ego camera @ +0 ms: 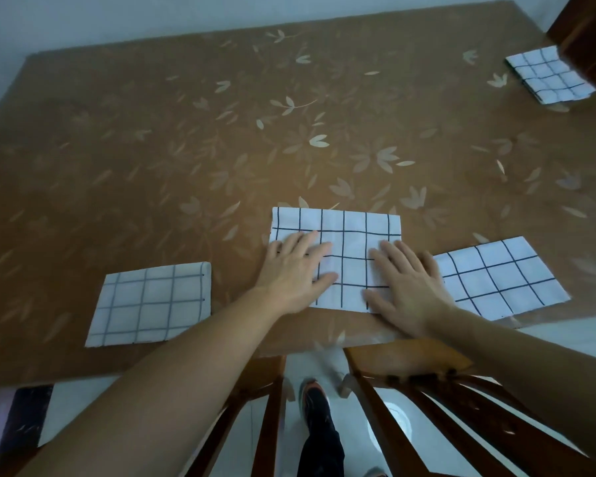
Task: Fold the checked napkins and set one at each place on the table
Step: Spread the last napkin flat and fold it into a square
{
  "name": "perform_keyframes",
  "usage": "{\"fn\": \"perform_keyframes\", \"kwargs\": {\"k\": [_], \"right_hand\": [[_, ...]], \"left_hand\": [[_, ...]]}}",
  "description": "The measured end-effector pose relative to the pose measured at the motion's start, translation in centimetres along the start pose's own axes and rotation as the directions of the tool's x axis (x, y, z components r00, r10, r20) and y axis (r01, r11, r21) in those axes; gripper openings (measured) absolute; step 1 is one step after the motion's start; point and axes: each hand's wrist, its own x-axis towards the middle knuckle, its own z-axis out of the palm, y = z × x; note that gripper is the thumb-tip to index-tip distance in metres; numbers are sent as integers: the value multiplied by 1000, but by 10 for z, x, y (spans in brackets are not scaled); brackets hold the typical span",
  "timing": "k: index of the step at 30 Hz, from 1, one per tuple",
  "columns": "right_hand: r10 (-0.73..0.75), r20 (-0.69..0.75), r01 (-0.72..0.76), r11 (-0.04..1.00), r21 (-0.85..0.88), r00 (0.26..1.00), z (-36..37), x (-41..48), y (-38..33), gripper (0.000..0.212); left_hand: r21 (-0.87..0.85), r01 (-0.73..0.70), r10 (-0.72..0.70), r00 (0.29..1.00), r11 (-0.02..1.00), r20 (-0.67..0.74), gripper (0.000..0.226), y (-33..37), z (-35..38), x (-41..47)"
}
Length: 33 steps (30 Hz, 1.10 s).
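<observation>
pressing the napkin (344,259) flat with fingers spread, left hand (291,271) and right hand (405,287) could skew its fold if they slide unevenly.

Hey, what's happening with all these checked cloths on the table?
A person is laying out folded checked napkins. Both hands, the left hand and the right hand, press flat on the middle napkin at the near edge of the brown table. Another napkin lies to its left, one to its right, and a fourth sits at the far right corner.
</observation>
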Motion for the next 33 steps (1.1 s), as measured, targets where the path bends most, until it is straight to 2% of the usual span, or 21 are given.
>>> {"fn": "perform_keyframes", "kwargs": {"k": [4, 7, 9, 11, 16, 20, 24, 33], "right_hand": [[55, -166, -36, 993, 116, 985, -18, 29, -19, 76], [110, -224, -42, 957, 288, 968, -24, 59, -40, 61], [122, -208, -42, 935, 352, 971, -19, 74, -49, 59], [140, -168, -68, 923, 378, 976, -8, 83, -49, 64], [150, -159, -101, 954, 283, 976, 6, 86, -44, 80], [143, -178, -113, 979, 167, 974, 7, 79, -25, 76], [131, -150, -118, 989, 92, 980, 4, 72, -6, 81], [101, -111, -98, 995, 34, 989, 3, 59, -7, 85]], "left_hand": [[-24, 6, -10, 988, 1000, -153, 50, 6, -9, 27], [-15, 24, -24, 998, 1000, -50, 55, 12, -9, 48], [-1, 48, -48, 998, 999, 38, 60, 12, -3, 55], [16, 55, -56, 997, 998, 58, 63, 8, 4, 57], [49, 31, -32, 999, 998, 19, 62, 5, 8, 56], [45, 40, -41, 999, 998, 6, 65, -5, 10, 55], [66, 112, -114, 993, 992, 28, 75, -32, 5, 52], [72, 168, -170, 985, 983, 26, 81, -35, 5, 49]]}}
